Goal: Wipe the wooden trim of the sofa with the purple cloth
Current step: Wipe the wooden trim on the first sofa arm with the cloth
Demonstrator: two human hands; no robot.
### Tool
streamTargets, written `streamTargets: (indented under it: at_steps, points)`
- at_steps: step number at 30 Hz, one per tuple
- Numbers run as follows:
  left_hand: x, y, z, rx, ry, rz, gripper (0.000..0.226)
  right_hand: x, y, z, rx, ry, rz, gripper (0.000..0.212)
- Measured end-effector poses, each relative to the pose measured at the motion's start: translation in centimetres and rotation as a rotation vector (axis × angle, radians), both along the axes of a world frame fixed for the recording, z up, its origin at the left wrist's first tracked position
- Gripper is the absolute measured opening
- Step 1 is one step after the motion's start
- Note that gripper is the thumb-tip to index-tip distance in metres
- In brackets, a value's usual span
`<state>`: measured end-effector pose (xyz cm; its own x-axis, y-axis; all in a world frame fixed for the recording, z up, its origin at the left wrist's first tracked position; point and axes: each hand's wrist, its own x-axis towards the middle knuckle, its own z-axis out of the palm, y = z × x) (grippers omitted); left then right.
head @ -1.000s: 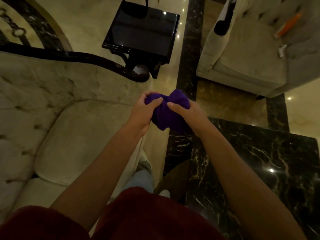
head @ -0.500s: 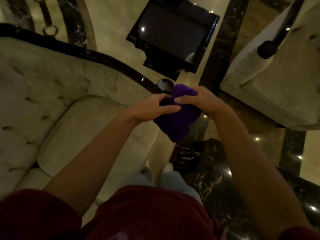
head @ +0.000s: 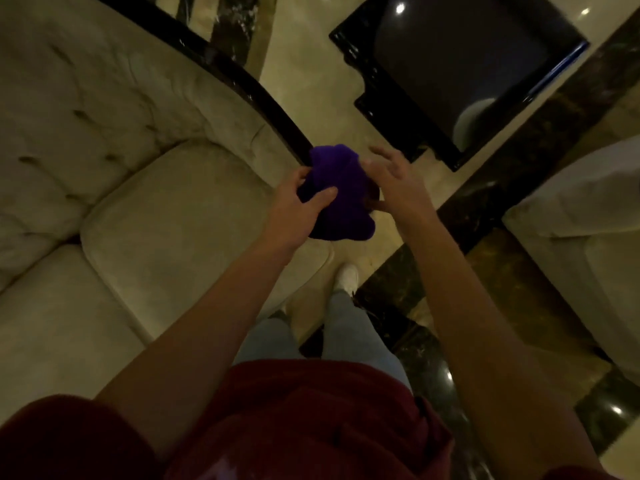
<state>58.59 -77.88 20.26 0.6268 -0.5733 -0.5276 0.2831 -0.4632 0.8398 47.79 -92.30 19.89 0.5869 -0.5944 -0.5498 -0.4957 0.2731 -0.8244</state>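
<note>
A bunched purple cloth (head: 337,194) hangs in the middle of the view, right over the front end of the sofa's dark wooden trim (head: 239,76). My left hand (head: 294,211) grips the cloth's left side, thumb on top. My right hand (head: 394,181) is beside the cloth's right edge with fingers spread; its thumb touches the cloth underneath. The glossy trim runs diagonally from the upper left along the top of the beige tufted sofa (head: 114,161) down to the cloth, which hides its end.
A glossy black side table (head: 460,60) stands on the marble floor just beyond the hands. Another beige armchair (head: 588,216) is at the right. My legs and a white shoe (head: 348,277) are below, between the sofa and a dark marble table (head: 512,285).
The view has swung so the sofa arm sits under my hands. My right hand has opened and let go of the cloth's top; the left hand keeps hold of it.
</note>
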Motion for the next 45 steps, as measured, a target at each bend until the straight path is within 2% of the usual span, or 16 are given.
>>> streamTargets:
  at_steps: [2,3,5,8,10,11,14,19,22,25,28,30,36,41,45]
  points:
    - [-1.0,-2.2,-1.5,0.021,0.018,0.082,0.033,1.0,-0.8,-1.4,-0.01,0.024,0.163,0.04]
    - [-1.0,-2.4,-1.0,-0.027,0.016,0.086,0.03,1.5,-0.4,-1.0,-0.054,-0.014,0.185,0.044]
    - [-1.9,-3.0,-2.6,-0.058,0.16,0.183,0.026,1.8,-0.6,-3.6,-0.055,0.0,0.185,0.049]
    - [-2.1,-2.7,-4.3,-0.136,0.31,0.259,0.038,2.5,-0.5,-6.4,-0.148,0.024,0.159,0.051]
    - [-1.8,-3.1,-4.8,-0.175,0.354,0.214,0.043,2.8,-1.3,-7.4,-0.291,0.067,0.099,0.048]
    - [-1.2,-3.3,-5.8,-0.169,0.356,0.174,0.041,3.2,-2.1,-8.6,-0.35,0.104,0.06,0.044]
    - [2.0,-3.3,-7.2,-0.099,0.207,0.084,0.026,3.4,-5.3,-10.0,-0.445,0.164,-0.065,0.043]
    - [7.7,-1.8,-10.9,0.102,0.003,0.438,0.01,3.5,-6.9,-11.8,-0.561,0.204,0.004,0.046]
    - [9.5,-1.6,-13.5,0.196,-0.005,0.505,0.005,3.5,-4.1,-13.8,-0.6,0.212,0.007,0.04]
    - [9.7,-2.8,-15.3,0.256,0.099,0.485,0.012,2.8,-1.7,-15.6,-0.73,0.222,-0.029,0.05]
    - [9.6,-4.4,-15.9,0.275,0.167,0.478,0.034,2.3,0.4,-17.2,-0.84,0.309,0.046,0.063]
    - [9.6,-4.7,-16.1,0.284,0.154,0.481,0.037,1.9,2.3,-17.9,-0.901,0.314,0.121,0.065]
    - [10.5,-3.1,-17.3,0.284,0.181,0.478,0.032,6.5,2.5,-18.8,-0.898,0.215,0.106,0.057]
    - [11.8,-2.6,-17.6,0.284,0.242,0.467,0.021,12.9,0.7,-18.4,-0.784,0.097,-0.001,0.053]
    - [12.7,-2.2,-17.8,0.282,0.311,0.448,0.031,13.4,0.0,-18.2,-0.754,0.093,0.042,0.056]
